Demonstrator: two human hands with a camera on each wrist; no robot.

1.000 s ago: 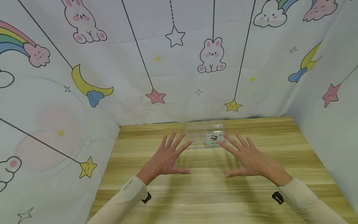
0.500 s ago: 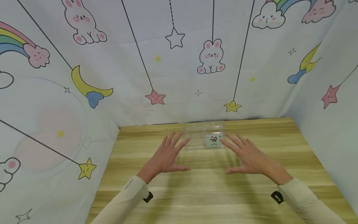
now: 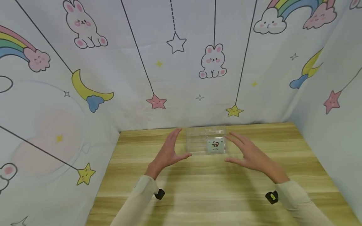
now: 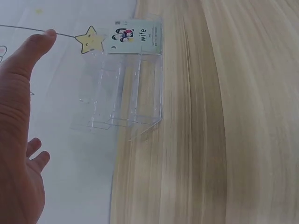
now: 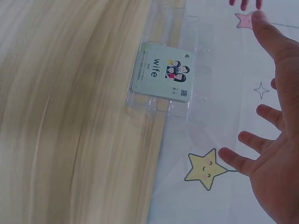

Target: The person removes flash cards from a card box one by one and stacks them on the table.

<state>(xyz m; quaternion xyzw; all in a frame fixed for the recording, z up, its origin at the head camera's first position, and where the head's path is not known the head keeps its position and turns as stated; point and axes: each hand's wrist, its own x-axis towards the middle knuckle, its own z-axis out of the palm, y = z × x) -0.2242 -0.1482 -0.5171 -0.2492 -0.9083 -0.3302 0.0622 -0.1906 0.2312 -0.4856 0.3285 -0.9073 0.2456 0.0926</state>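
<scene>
Holds left hand (image 3: 167, 152) and right hand (image 3: 251, 155) with thumbs apart from fingers, flanking clear rack (image 3: 195, 141) with "wife" card (image 3: 215, 146) in right half, on bench (image 3: 198, 194); shows black wrist pieces (image 3: 159, 194) only in head view.

Left hand (image 3: 167, 152), right hand (image 3: 250, 155): two. Two sleeves (image 3: 141, 191), two black wrist pieces (image 3: 159, 194). One wooden surface (image 3: 198, 188), one clear holder (image 3: 196, 142), one visible card (image 3: 215, 146). On cloth (image 3: 183, 81): two moons (image 3: 80, 88), two rainbows (image 3: 11, 43), two pink stars (image 3: 156, 102), two smiling yellow stars (image 3: 234, 110).
</scene>
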